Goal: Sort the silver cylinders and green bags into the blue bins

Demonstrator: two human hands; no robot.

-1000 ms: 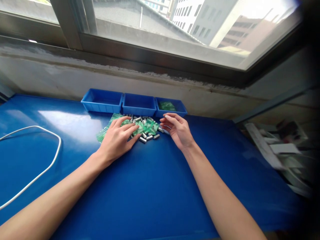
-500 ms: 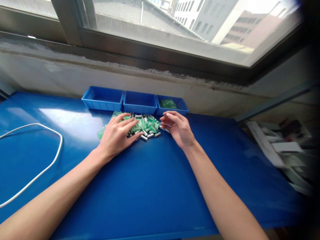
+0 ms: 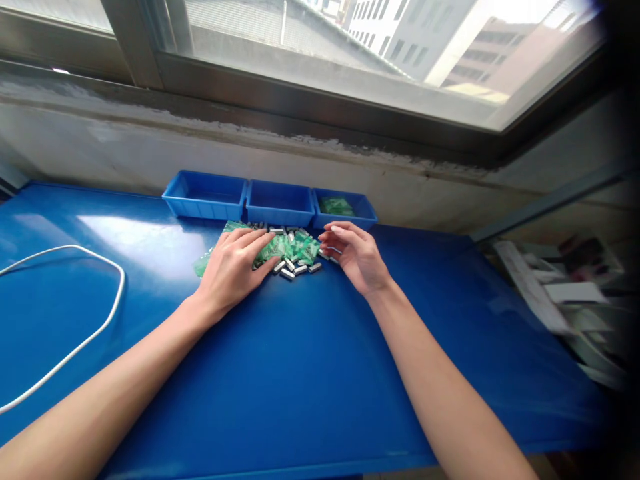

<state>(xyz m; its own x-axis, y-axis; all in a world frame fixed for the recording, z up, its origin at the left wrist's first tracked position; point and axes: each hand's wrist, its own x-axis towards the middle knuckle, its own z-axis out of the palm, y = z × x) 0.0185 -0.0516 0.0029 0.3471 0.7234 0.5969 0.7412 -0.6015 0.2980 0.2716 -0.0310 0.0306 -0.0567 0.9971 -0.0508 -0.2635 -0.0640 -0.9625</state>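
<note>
A mixed pile of green translucent plastic pieces (image 3: pixel 303 248) and small silver-and-black metal parts (image 3: pixel 287 274) lies on the blue table (image 3: pixel 295 373). My left hand (image 3: pixel 234 267) rests over the left side of this pile, fingers stretched out and thumb apart. It covers some of the pieces, and whatever lies under its palm is hidden. At the pile's right edge, my right hand (image 3: pixel 361 259) is held sideways with loosely curved fingers apart, and nothing shows in it. A few metal parts lie just by its fingertips.
Behind the pile, along the wall, stand three blue bins: a left bin (image 3: pixel 205 209), a middle bin (image 3: pixel 280 217) and a right bin (image 3: pixel 367 217) holding green pieces (image 3: pixel 336 206). A white cable (image 3: pixel 117 300) curves across the table's left. Blurred items (image 3: pixel 575 293) sit beyond the right edge.
My left hand's fingers have drawn closer together and the thumb has moved in slightly, uncovering a few metal parts. My right hand has stayed in place.
</note>
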